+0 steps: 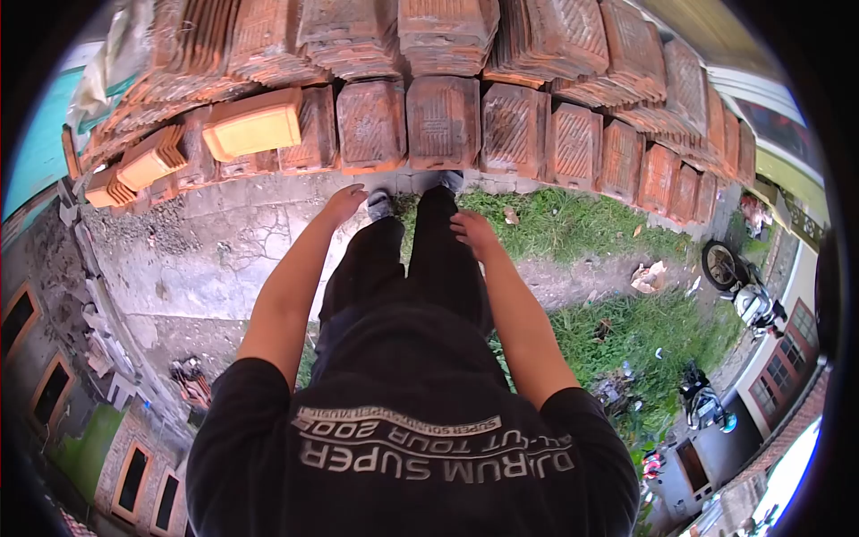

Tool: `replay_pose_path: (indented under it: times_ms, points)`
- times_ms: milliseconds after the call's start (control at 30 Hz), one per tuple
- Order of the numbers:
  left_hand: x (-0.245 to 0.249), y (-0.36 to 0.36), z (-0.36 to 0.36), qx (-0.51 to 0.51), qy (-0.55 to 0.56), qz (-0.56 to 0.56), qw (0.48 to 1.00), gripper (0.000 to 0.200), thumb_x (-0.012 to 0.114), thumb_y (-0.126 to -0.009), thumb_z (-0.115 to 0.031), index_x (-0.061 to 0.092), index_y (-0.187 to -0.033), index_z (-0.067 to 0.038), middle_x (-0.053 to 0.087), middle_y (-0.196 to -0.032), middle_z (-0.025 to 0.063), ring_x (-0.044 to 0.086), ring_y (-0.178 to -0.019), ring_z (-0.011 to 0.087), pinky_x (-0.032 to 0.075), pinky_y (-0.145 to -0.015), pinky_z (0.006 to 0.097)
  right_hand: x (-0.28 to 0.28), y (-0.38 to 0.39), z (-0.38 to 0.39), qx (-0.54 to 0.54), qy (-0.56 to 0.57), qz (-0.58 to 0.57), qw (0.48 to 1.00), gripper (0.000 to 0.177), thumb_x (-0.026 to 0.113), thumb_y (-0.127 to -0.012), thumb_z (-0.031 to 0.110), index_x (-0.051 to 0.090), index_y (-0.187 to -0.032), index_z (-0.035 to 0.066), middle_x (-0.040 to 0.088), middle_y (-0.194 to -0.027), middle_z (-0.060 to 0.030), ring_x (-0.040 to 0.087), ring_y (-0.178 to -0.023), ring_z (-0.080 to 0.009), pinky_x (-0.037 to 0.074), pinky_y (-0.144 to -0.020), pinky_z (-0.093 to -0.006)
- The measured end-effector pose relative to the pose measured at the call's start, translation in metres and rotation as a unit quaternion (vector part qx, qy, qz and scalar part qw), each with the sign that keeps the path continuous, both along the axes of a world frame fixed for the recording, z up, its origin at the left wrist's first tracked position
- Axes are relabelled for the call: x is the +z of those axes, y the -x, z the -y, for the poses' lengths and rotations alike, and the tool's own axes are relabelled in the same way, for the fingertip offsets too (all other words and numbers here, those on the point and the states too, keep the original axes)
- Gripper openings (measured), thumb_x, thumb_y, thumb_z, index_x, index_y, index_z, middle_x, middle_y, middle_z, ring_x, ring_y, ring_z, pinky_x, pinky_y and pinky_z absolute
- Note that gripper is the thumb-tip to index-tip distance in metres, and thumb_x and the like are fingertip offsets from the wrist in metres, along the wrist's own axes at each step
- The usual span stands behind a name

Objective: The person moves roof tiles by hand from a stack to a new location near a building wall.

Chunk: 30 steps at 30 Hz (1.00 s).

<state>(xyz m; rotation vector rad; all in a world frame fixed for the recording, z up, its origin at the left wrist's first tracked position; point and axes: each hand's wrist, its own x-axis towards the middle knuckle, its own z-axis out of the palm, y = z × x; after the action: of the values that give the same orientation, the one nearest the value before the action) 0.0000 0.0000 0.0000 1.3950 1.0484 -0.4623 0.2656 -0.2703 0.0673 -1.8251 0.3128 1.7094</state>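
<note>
My left hand (344, 205) hangs beside my left leg, its fingers loosely stretched toward my shoe, with nothing in it. Just in front of my right thigh is my right hand (475, 233), fingers slightly bent and apart, also bare. Ahead of both hands runs a low row of stacked reddish clay roof tiles (372, 125); neither hand touches them. On top of that row at the left lies a cleaner, pale orange roof tile (252, 127). Farther left sits a small bundle of orange tiles (150, 159), tilted on the row.
Behind the low row rise taller stacks of roof tiles (349, 36). I stand between cracked concrete (237, 237) on the left and grass (555, 224) on the right. Motorbikes (747, 291) are parked at the far right, near a house. Brick walls with window openings (134, 474) are at lower left.
</note>
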Motion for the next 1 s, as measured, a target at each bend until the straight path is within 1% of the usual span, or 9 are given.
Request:
replay_pose_path:
  times_ms: [67,100,200,333,433,567,600,800,1000]
  points:
    - [0.011,0.001,0.027,0.022,0.015,0.014,1.0,0.058,0.061,-0.098,-0.04,0.057,-0.142,-0.004,0.068,-0.128,0.0183,0.065,-0.112,0.0255,0.049,-0.099,0.0379,0.007,0.008,0.001,-0.102,-0.01,-0.035,0.994,0.074,0.071,-0.093,0.036,0.039,-0.153,0.007,0.061,-0.136,-0.0104,0.056,-0.13,-0.0286,0.044,-0.106,-0.0478]
    - [-0.049,-0.018,-0.015,0.058,0.005,-0.022,0.998,0.056,0.061,-0.098,-0.038,0.057,-0.142,-0.002,0.068,-0.126,0.017,0.065,-0.11,0.0247,0.049,-0.098,0.0374,-0.068,-0.016,-0.061,-0.105,-0.026,-0.081,0.991,0.074,0.071,-0.093,0.036,0.039,-0.153,0.007,0.061,-0.136,-0.0104,0.056,-0.13,-0.0286,0.044,-0.106,-0.0478]
    - [-0.067,-0.073,0.017,0.115,0.072,-0.012,0.991,0.056,0.06,-0.1,-0.036,0.055,-0.144,-0.002,0.068,-0.127,0.0148,0.064,-0.112,0.0232,0.049,-0.098,0.0374,-0.112,-0.044,-0.076,-0.2,-0.024,-0.075,0.977,0.075,0.072,-0.093,0.035,0.038,-0.153,0.006,0.056,-0.141,-0.0124,0.051,-0.134,-0.0315,0.042,-0.108,-0.05]
    - [-0.11,-0.113,0.038,0.12,0.114,-0.069,0.984,0.056,0.059,-0.099,-0.041,0.053,-0.145,-0.008,0.065,-0.125,0.0089,0.06,-0.112,0.0216,0.047,-0.098,0.0393,-0.163,-0.052,-0.123,-0.43,0.058,-0.092,0.896,0.068,0.073,-0.095,0.038,0.043,-0.151,0.011,0.048,-0.15,-0.014,0.04,-0.143,-0.0362,0.027,-0.121,-0.0533]
    - [-0.112,-0.159,0.034,0.127,0.17,-0.13,0.969,0.059,0.06,-0.098,-0.047,0.051,-0.145,-0.014,0.062,-0.123,0.0076,0.057,-0.109,0.0233,0.044,-0.099,0.0446,-0.172,-0.047,-0.13,-0.513,0.016,-0.091,0.853,0.06,0.074,-0.094,0.037,0.049,-0.144,0.014,0.054,-0.143,-0.009,0.045,-0.137,-0.0351,0.028,-0.12,-0.0525]
    - [-0.116,-0.19,0.033,0.292,0.198,-0.087,0.932,0.073,0.061,-0.096,-0.054,0.043,-0.152,-0.009,0.052,-0.144,0.0135,0.048,-0.13,0.0308,0.039,-0.105,0.055,-0.184,-0.027,-0.126,-0.582,0.009,-0.068,0.81,0.048,0.076,-0.092,0.036,0.056,-0.13,0.015,0.061,-0.128,-0.0036,0.054,-0.123,-0.0281,0.038,-0.113,-0.0475]
    - [-0.121,-0.193,0.03,0.277,0.187,-0.087,0.939,0.078,0.062,-0.095,-0.055,0.041,-0.152,-0.006,0.05,-0.147,0.0156,0.046,-0.134,0.032,0.038,-0.107,0.0549,-0.182,-0.028,-0.124,-0.58,0.031,-0.066,0.812,0.044,0.077,-0.091,0.037,0.057,-0.125,0.016,0.063,-0.12,-0.0014,0.058,-0.118,-0.0258,0.047,-0.098,-0.0434]
    - [-0.113,-0.2,0.02,0.24,0.113,-0.11,0.958,0.093,0.067,-0.09,-0.061,0.038,-0.152,0.002,0.048,-0.151,0.0204,0.045,-0.139,0.0335,0.037,-0.111,0.0499,-0.145,-0.036,-0.15,-0.502,0.089,-0.045,0.859,0.048,0.084,-0.085,0.039,0.058,-0.119,0.019,0.062,-0.114,0.0028,0.058,-0.099,-0.02,0.042,-0.071,-0.0358]
    - [-0.079,-0.188,-0.004,0.258,0.213,-0.109,0.936,0.104,0.073,-0.081,-0.071,0.041,-0.151,-0.001,0.054,-0.146,0.0144,0.051,-0.133,0.0273,0.041,-0.106,0.0447,-0.127,-0.028,-0.135,-0.449,-0.004,-0.073,0.89,0.057,0.087,-0.082,0.022,0.056,-0.13,0.017,0.062,-0.121,0.0034,0.06,-0.109,-0.0185,0.046,-0.079,-0.0354]
